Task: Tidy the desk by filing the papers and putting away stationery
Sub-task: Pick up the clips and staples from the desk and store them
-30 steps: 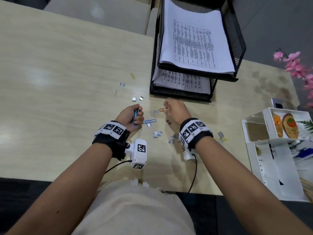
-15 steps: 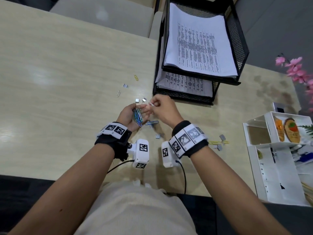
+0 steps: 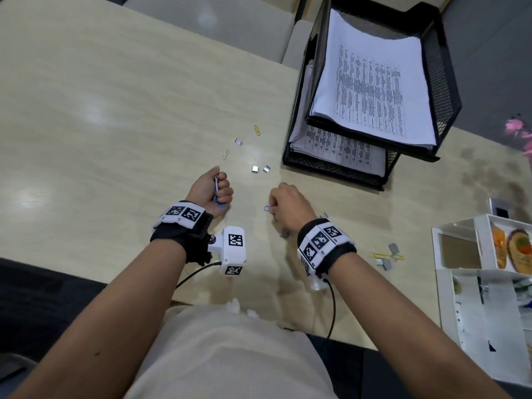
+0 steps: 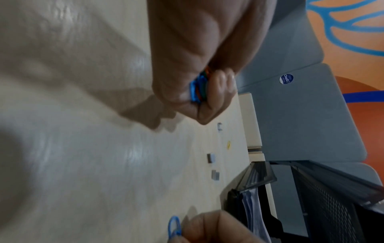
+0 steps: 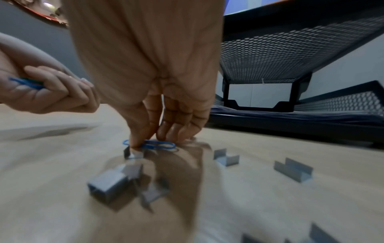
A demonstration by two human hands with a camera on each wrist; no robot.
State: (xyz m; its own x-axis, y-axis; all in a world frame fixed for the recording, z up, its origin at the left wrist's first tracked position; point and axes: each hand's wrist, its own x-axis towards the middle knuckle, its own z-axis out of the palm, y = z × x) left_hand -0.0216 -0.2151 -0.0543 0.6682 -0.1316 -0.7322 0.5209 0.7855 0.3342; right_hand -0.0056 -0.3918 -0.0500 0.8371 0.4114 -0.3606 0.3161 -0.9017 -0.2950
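Left hand [image 3: 211, 189] fisted round a bunch of coloured paper clips [image 4: 198, 89], right hand [image 3: 289, 205] pinching a blue paper clip [image 5: 154, 144] on the worktop [image 3: 115, 125], staple blocks [image 5: 108, 185] just beside its fingertips

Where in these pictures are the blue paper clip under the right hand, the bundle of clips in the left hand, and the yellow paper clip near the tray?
blue paper clip [image 5: 160, 145]: right wrist view, middle of its loops.
bundle of clips [image 4: 197, 89]: left wrist view, blue end between fingers.
yellow paper clip [image 3: 257, 130]: head view, centre of the clip.
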